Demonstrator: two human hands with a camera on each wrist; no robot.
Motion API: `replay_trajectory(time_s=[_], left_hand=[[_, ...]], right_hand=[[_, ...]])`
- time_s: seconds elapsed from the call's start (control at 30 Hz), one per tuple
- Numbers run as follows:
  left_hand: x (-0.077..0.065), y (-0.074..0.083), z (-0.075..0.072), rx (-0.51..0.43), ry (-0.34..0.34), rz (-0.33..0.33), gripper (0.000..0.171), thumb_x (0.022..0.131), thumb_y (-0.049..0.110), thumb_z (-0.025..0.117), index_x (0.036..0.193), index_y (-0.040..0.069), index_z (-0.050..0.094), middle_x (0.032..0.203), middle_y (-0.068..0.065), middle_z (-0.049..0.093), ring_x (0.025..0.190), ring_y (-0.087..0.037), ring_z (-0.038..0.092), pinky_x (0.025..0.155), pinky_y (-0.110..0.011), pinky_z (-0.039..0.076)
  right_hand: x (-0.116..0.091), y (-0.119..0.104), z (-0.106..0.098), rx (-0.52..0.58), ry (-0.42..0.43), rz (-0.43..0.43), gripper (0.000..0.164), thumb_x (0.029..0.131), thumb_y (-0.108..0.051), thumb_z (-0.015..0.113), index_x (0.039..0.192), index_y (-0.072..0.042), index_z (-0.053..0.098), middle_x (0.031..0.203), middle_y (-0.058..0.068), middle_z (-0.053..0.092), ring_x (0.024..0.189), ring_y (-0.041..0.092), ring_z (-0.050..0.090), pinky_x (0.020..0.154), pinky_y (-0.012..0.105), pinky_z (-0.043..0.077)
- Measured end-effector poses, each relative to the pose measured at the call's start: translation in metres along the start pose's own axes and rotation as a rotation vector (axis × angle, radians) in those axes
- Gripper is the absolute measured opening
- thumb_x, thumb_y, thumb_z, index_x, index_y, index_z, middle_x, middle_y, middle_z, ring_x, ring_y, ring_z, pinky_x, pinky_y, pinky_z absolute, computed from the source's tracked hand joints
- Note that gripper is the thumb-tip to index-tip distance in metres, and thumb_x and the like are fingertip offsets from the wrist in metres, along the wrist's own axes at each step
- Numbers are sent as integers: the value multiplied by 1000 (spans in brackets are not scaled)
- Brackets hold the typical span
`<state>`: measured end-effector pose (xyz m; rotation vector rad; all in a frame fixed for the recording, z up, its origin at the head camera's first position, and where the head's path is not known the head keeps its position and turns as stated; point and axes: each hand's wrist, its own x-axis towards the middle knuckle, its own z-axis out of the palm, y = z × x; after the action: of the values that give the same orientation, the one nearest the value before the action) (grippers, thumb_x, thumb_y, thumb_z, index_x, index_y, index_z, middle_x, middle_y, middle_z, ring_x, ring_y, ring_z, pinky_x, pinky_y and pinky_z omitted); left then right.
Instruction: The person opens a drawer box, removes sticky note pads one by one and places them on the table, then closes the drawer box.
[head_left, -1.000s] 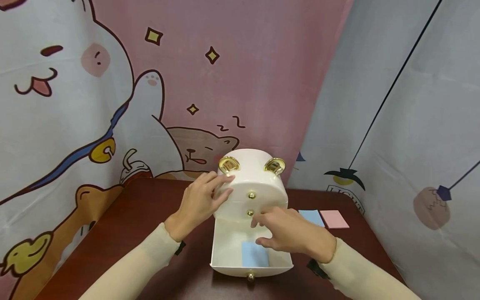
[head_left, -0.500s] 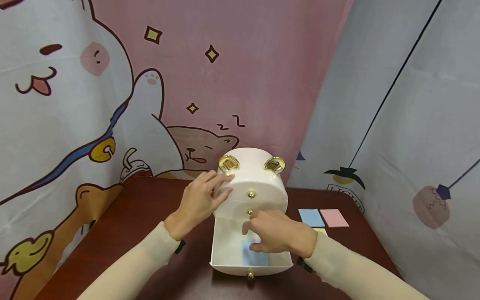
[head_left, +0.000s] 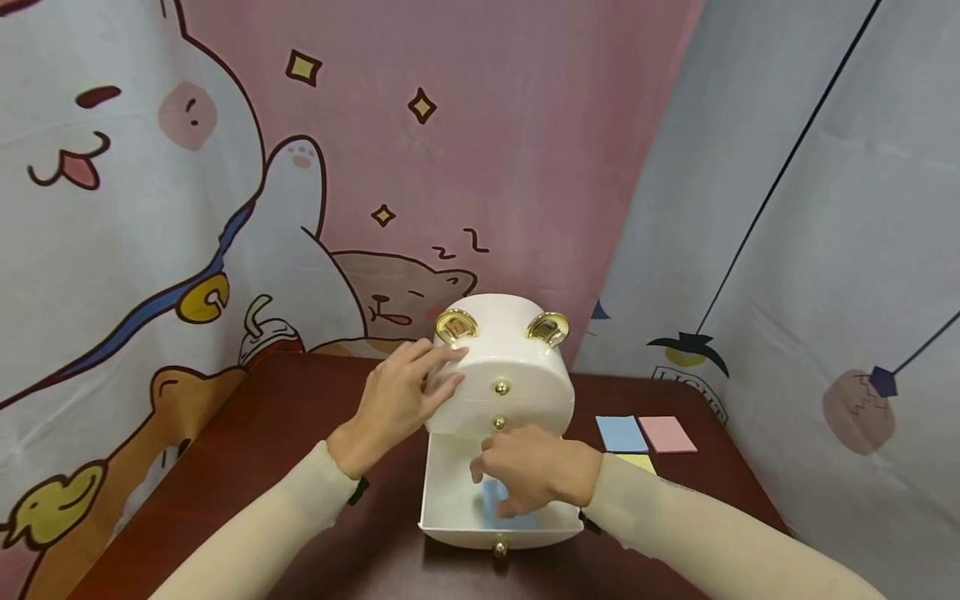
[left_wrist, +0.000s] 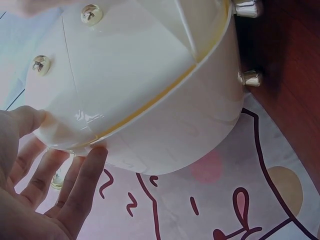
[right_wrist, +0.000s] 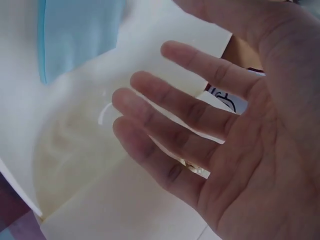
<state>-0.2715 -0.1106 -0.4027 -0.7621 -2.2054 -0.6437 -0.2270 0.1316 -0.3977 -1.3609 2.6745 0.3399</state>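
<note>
A white storage box (head_left: 498,312) with gold ear-shaped ornaments and gold knobs stands on the table. Its bottom drawer (head_left: 450,492) is pulled out, and a light blue pad of sticky notes (right_wrist: 82,37) lies in it. My left hand (head_left: 397,400) rests on the box's upper left edge, thumb at the front face and fingertips on the side in the left wrist view. Over the drawer hovers my right hand (head_left: 528,471), fingers spread and holding nothing; it partly hides the blue pad in the head view.
On the dark red table (head_left: 322,408), right of the box, lie another blue pad (head_left: 621,434), a pink pad (head_left: 667,434) and a yellow pad (head_left: 639,461), partly covered by my right sleeve. A cartoon-printed curtain (head_left: 525,150) hangs behind.
My right hand has moved left and slightly down over the open drawer, bringing the yellow pad into sight. The left hand has stayed on the box.
</note>
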Motion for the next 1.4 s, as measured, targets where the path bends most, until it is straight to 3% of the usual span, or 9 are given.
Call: replay_trajectory(time_s=[0.3,0.67,1.1,1.4], left_hand=[[3,-1,-2,6,3,1,33,104,29,93,136,23,87,85,-1,64,80,-13,56,60,-27,46],[0,0,-2,4,-11,-8,33,104,28,93,136,24,87,84,-1,63,80,-13,56,61,-27,47],[-5,1,2,2,-18,-18,32,103,29,93,134,24,88,84,-1,63,79,-12,55,61,-26,46],[-1,1,-1,6,-9,-11,33,103,29,93,135,23,87,84,0,64,80,-13,56,61,-27,48]], right_hand=[[14,-4,5,-52,-95,-21,55,82,-53,107,131,-43,84,121,-11,76,99,10,73,83,34,65],[21,-8,18,-116,-206,-24,66,80,-51,109,136,-49,75,126,-9,68,94,15,72,77,32,64],[24,-9,25,-134,-239,-35,61,79,-49,110,126,-47,72,120,-10,66,88,11,67,74,29,59],[28,-8,25,-176,-214,-43,62,75,-52,111,122,-42,72,119,-10,65,86,10,66,74,28,59]])
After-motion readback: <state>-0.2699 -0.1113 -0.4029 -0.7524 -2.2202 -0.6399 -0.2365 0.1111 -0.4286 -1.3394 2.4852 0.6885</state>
